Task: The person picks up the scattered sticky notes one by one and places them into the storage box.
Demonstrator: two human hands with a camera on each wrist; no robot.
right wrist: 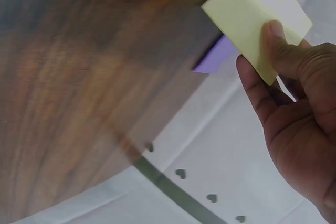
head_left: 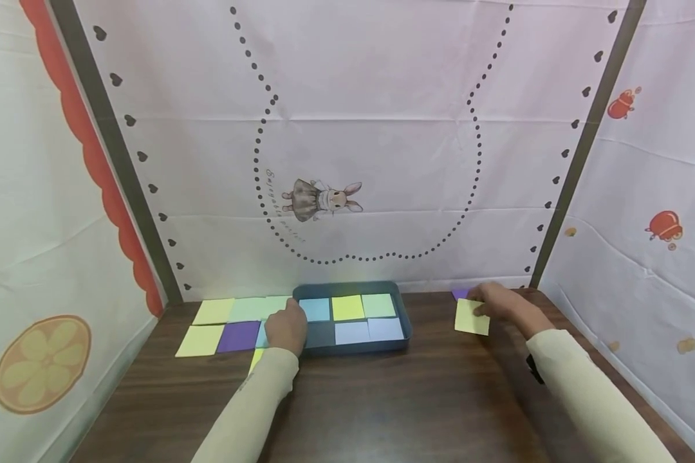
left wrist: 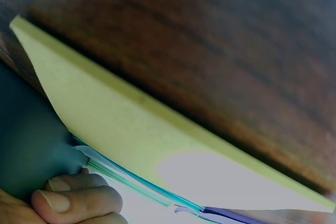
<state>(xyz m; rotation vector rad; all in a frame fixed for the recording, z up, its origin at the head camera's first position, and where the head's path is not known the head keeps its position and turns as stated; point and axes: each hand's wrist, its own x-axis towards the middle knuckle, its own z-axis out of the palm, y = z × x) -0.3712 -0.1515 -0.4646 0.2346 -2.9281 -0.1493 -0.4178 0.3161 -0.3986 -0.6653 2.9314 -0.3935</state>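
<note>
In the head view my right hand (head_left: 498,302) holds a pale yellow sticky note pad (head_left: 472,321) at the right of the table. The right wrist view shows the thumb (right wrist: 275,43) pressed on that pad's face with fingers behind it. Beside it lies a purple sticky note pad (head_left: 460,294), partly hidden. My left hand (head_left: 286,326) is at the left wall of a dark tray (head_left: 347,350), its fingers (left wrist: 86,200) curled; I cannot tell whether it grips anything. Close to it a yellow pad (left wrist: 115,103) lies on the table.
Inside the tray are blue, yellow, green and pale lilac pads. Left of it stand rows of pads, among them a purple one (head_left: 239,336) and pale yellow ones (head_left: 199,340). Printed cloth walls (head_left: 382,161) enclose the back and sides of the wooden table (head_left: 405,405).
</note>
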